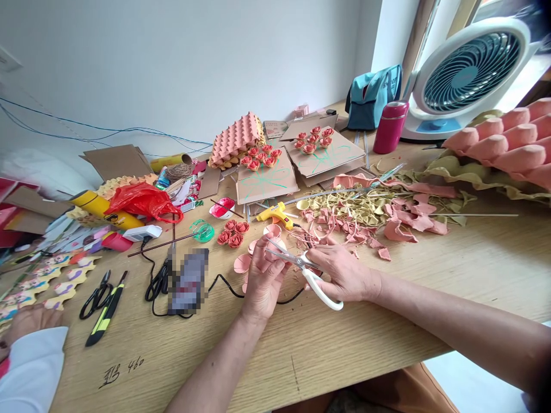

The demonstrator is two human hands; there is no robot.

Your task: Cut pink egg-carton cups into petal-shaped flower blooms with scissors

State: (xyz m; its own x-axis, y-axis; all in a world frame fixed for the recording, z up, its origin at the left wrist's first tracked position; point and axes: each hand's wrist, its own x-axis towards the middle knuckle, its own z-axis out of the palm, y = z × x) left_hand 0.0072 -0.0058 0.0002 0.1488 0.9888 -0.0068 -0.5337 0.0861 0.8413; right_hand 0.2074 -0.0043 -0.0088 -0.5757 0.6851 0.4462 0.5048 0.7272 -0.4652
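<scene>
My right hand (pixel 344 271) is closed around the white handles of a pair of scissors (pixel 322 291). The blades point left, at a pink egg-carton cup (pixel 278 248) that my left hand (pixel 264 275) pinches between its fingers. More cut pink cups (pixel 242 264) lie on the table just left of that hand, partly covered by it. Behind my hands rests a yellow hot glue gun (pixel 278 215), its black cord trailing over the table. A small group of red paper-pulp flowers (pixel 233 233) sits left of the glue gun.
Pink and olive carton scraps (pixel 357 215) are heaped behind my right hand. Cardboard sheets (pixel 269 186) with red flowers stand at the back. Egg trays (pixel 508 143), a magenta flask (pixel 391 127) and a fan (pixel 469 74) are right. A co-worker's hand (pixel 37 321) rests far left, near a utility knife (pixel 105 312).
</scene>
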